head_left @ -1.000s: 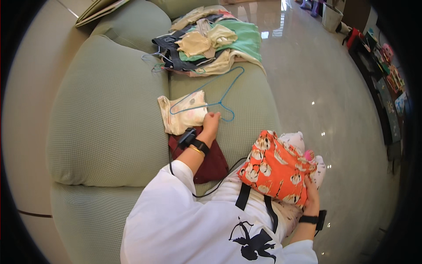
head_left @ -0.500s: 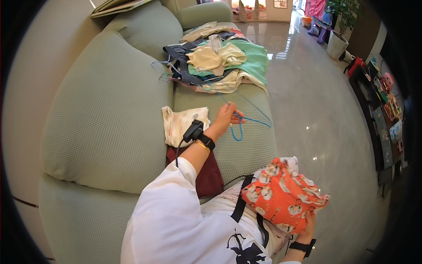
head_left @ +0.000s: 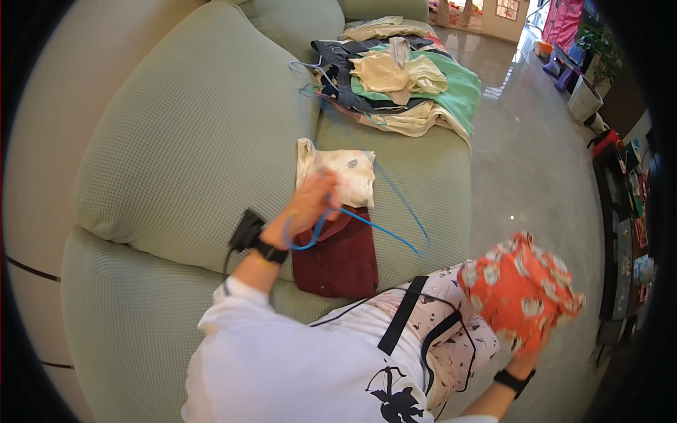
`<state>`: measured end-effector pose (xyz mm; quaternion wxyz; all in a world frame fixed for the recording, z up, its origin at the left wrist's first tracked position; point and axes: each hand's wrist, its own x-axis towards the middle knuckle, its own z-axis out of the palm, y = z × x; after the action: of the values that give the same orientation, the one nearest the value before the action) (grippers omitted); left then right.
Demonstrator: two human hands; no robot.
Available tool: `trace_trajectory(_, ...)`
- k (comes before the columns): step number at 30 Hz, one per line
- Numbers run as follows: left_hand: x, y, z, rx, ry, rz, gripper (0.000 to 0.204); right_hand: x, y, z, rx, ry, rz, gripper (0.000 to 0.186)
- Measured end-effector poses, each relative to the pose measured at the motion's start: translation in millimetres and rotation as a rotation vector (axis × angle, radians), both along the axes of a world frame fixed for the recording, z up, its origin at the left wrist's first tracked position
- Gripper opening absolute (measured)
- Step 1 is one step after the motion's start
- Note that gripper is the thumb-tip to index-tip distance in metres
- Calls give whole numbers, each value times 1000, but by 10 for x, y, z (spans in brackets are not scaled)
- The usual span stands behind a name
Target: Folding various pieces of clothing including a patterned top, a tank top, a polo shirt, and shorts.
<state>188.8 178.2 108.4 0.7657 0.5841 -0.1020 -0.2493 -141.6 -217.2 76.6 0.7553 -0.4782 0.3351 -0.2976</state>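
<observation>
Blue hanger [head_left: 381, 230] in the left hand [head_left: 315, 199], orange cloth [head_left: 518, 285] in the right hand [head_left: 534, 345]

The left hand's grip is closed around the blue hanger near its hook, which loops out beside the wrist. Both hand and hanger are blurred. The hanger is up above the sofa [head_left: 176, 155], its thin frame slanting off to the right of the hand.

The right hand's grip is clamped on the lower edge of the orange cloth, patterned with pale patches; some of its fingers are hidden or too blurred to tell. The cloth is bunched up beside the person's patterned trousers [head_left: 441, 310], on the side toward the shiny floor [head_left: 522, 183].

Behind the left hand, a folded cream garment [head_left: 356, 176] lies on the seat, with a folded dark red garment [head_left: 337, 257] just beside it, nearer the person. Farther along the sofa is a loose heap of clothes: a green garment [head_left: 462, 92] hangs toward the seat's front edge, small cream pieces [head_left: 379, 72] lie on top, and a pale blue hanger [head_left: 305, 65] pokes out at the left.
</observation>
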Motion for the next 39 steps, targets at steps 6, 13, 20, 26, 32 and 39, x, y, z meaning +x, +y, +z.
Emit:
trace_trajectory(6, -404, 1033, 880, 11, -497, 459, 22, 1801, 595, 308, 323, -254, 571, 42)
trace_trajectory(13, -751, 1273, 1266, -46, -575, 420, 19, 2998, 1326, 174, -343, 418, 805, 42)
trace_trajectory(20, -576, 30, 646, -368, -174, 61, 21, 1886, 1398, -122, -525, -46, 1033, 67)
trace_trajectory(26, -392, -1045, 340, -609, 149, -354, 28, 992, 1633, -166, -170, 30, 1081, 57)
trace_trajectory(32, -956, -1593, 90, -182, -324, -895, 44, 678, 1666, -445, -426, 211, 574, 25)
trace_trajectory(39, -2134, -2427, 8, -80, -991, -1482, 42, 48, 1406, -331, -600, 164, -154, 18)
